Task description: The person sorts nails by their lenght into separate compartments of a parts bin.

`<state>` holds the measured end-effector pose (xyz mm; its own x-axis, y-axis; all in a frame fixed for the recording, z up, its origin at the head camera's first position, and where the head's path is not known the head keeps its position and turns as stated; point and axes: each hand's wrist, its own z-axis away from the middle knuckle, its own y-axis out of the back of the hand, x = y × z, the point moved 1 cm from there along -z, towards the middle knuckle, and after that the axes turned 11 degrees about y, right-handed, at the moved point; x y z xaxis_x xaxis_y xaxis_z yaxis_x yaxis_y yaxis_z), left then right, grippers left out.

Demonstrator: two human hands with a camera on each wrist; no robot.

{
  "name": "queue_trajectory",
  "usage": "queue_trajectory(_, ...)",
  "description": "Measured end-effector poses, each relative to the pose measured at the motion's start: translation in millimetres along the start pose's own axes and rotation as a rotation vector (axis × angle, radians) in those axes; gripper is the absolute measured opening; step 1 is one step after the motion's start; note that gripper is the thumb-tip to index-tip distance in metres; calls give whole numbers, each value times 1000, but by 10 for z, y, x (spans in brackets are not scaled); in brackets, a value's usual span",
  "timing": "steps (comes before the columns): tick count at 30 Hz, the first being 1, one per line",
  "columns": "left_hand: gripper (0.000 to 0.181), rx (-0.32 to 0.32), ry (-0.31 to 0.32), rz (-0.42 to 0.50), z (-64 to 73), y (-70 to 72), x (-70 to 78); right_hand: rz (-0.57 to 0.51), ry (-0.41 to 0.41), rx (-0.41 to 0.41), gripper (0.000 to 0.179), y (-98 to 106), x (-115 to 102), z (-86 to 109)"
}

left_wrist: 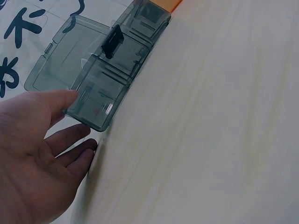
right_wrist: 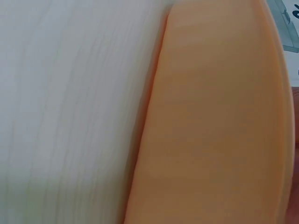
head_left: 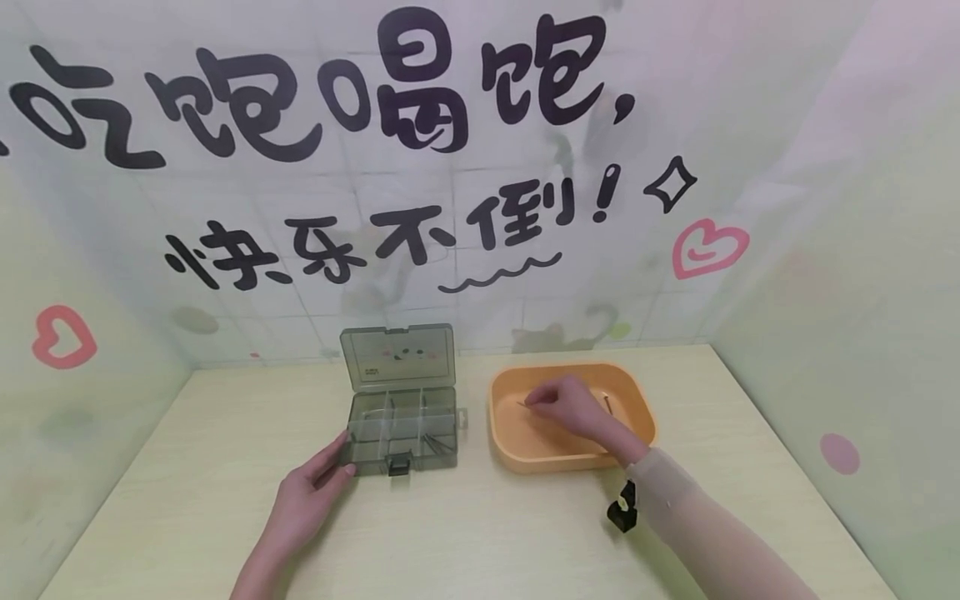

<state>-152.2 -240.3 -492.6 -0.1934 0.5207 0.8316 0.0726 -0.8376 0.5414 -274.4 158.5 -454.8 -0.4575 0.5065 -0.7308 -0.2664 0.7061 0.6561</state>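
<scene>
While the right hand (head_left: 566,406) pinches a thin pin-like piece (head_left: 521,404) between its fingers inside the orange tray (head_left: 525,442), the head view shows the left hand (head_left: 307,493) holding the near-left corner of the open grey compartment box (head_left: 372,465) on the tabletop (head_left: 480,542). In the left wrist view, its thumb lies against the box's front wall, other fingers bent below. In the right wrist view, the tray's wall hides the fingers.

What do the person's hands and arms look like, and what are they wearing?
On the right side, a pale beige cloth sleeve reaches the wrist. A small black object with a pale patch shows beside the cuff; I can't tell what it is. The left forearm shows bare. Neither the left hand nor right hand wears a glove.
</scene>
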Motion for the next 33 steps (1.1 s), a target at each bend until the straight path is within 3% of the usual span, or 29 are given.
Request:
queue_trajectory(25,59,-15,5,8,-3,13,-5,-61,153,47,10,-178,-428,-164)
queue_trajectory(33,58,-6,-3,5,-4,23,3,-67,137,8,10,-379,-602,-294)
